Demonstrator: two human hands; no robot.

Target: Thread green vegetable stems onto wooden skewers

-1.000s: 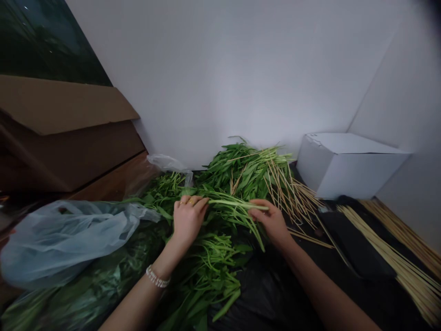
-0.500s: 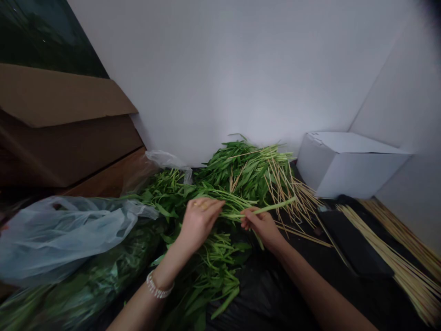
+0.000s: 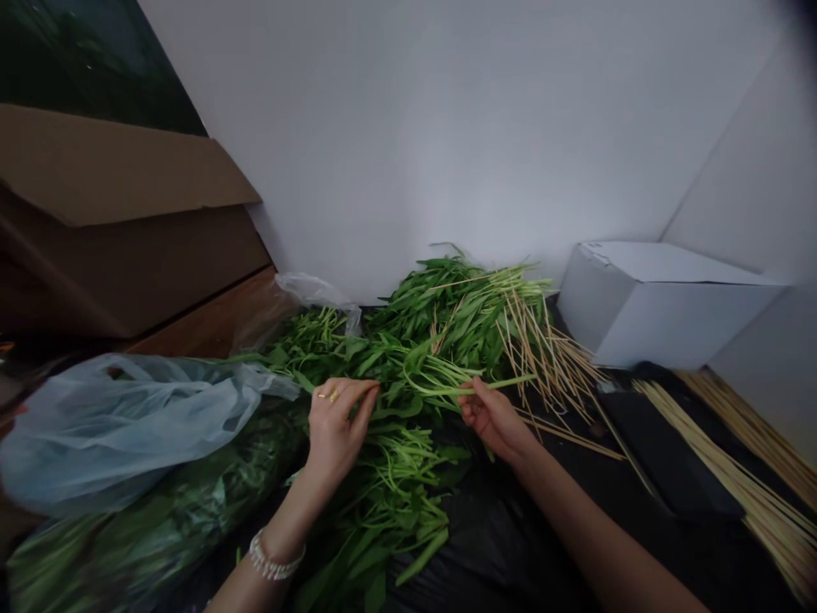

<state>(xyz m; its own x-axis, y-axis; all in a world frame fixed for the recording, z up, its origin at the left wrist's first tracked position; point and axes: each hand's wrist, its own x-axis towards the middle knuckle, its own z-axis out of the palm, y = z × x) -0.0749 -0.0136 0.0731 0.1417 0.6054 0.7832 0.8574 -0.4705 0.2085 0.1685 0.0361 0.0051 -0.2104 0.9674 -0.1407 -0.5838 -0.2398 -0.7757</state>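
My right hand (image 3: 490, 417) pinches a small bunch of green stems (image 3: 459, 382) by their cut ends, which poke out to the right. My left hand (image 3: 336, 423), with rings and a bead bracelet, has its fingers together and curled on the leafy part of the same greens. Below both hands lies a loose pile of leafy greens (image 3: 389, 502) on black plastic sheeting (image 3: 511, 553). Behind them sits a heap of greens threaded on bamboo skewers (image 3: 504, 328).
A pale blue plastic bag (image 3: 128, 426) lies over bagged greens at the left. Brown cardboard boxes (image 3: 121, 230) stand at the far left, a white box (image 3: 657, 298) at the right. Bare bamboo skewers (image 3: 734, 468) lie along the right side. A white wall is behind.
My left hand has slid back left along the greens and down a little. My right hand has kept its pinch on the stem ends, which now stick out to the right.
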